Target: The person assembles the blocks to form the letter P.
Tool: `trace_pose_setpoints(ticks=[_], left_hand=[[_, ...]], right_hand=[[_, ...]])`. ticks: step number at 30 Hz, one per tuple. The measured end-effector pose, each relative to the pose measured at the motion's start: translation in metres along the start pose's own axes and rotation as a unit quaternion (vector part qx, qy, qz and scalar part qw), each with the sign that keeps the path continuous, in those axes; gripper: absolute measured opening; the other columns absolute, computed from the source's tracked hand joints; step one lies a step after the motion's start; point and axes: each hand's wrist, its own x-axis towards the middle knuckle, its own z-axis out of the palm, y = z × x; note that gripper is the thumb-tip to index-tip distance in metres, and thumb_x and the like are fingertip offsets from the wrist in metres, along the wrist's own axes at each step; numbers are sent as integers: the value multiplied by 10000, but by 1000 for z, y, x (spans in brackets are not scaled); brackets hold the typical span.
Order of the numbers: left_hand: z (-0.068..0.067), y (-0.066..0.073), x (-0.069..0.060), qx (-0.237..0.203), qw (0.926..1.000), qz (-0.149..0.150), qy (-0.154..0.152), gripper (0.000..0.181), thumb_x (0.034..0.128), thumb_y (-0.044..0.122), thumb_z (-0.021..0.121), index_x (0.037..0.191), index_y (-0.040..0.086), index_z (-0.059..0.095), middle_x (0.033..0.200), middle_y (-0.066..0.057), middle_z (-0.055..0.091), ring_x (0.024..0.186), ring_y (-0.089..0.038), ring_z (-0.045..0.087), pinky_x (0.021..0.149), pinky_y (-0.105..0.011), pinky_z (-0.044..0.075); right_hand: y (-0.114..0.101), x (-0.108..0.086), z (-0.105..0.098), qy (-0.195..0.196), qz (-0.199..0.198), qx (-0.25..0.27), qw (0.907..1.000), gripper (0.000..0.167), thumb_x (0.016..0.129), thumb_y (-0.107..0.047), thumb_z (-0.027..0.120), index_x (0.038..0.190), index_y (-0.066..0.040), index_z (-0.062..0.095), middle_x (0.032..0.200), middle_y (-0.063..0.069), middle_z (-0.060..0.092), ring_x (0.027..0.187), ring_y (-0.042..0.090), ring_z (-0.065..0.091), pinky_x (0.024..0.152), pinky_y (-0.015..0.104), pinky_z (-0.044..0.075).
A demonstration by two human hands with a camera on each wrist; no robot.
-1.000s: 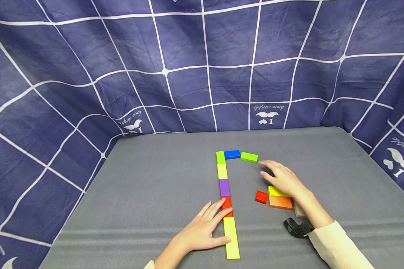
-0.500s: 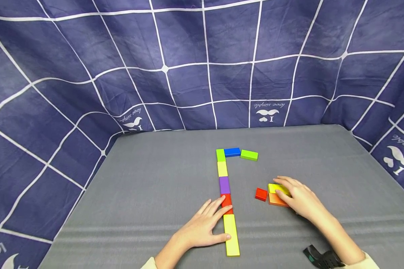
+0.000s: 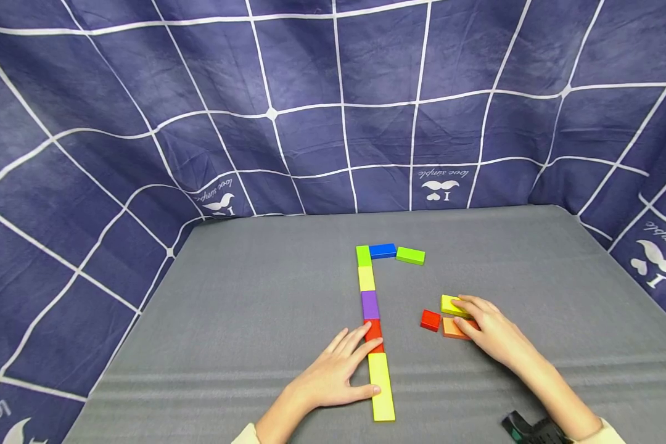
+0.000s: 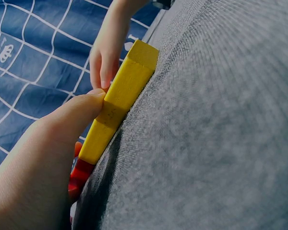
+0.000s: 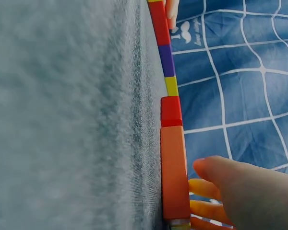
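Note:
In the head view, a line of flat blocks runs toward me: green, yellow, purple, red, then a longer yellow block. My left hand lies across it, fingertips on the red block, thumb on the long yellow block. To the right, my right hand reaches over a loose yellow block and an orange block. Its fingertips touch the yellow block; its thumb is over the orange one. The right wrist view shows the thumb extended beside the orange block.
A blue block and another green block extend rightward from the line's far end. A small red block lies left of the orange one. A dark blue gridded cloth hangs behind the grey table surface.
My right hand has come back from near the far green block to the loose blocks. The loose yellow block has shifted slightly away from the orange one. My left hand stays put.

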Motion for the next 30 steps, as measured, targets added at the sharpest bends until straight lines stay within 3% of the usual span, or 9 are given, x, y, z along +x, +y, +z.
trace_pose_setpoints(ticks=[8, 16, 30], left_hand=[[0, -1, 0, -16, 10000, -23, -29, 692, 841, 599, 443, 1416, 255, 272, 1507, -7, 209, 1383, -112, 223, 1151, -367, 186], [0, 0, 0, -8, 10000, -34, -61, 692, 841, 600, 442, 1415, 252, 275, 1505, -15, 217, 1379, -121, 233, 1148, -371, 193], [0, 0, 0, 94, 9999, 12, 44, 698, 833, 592, 460, 1412, 244, 286, 1503, -16, 223, 1375, -114, 242, 1142, -368, 211]], right_hand=[[1, 21, 1, -204, 272, -166, 9993, 393, 891, -235, 537, 1244, -62, 546, 1252, 155, 508, 1157, 349, 448, 784, 617, 443], [5, 45, 6, -134, 318, -119, 9993, 392, 885, -189, 535, 1241, -26, 541, 1201, 183, 520, 1090, 357, 465, 854, 554, 432], [1, 76, 17, 60, 414, 58, 9991, 387, 844, -93, 540, 1209, 33, 549, 1083, 232, 512, 996, 383, 474, 834, 515, 428]])
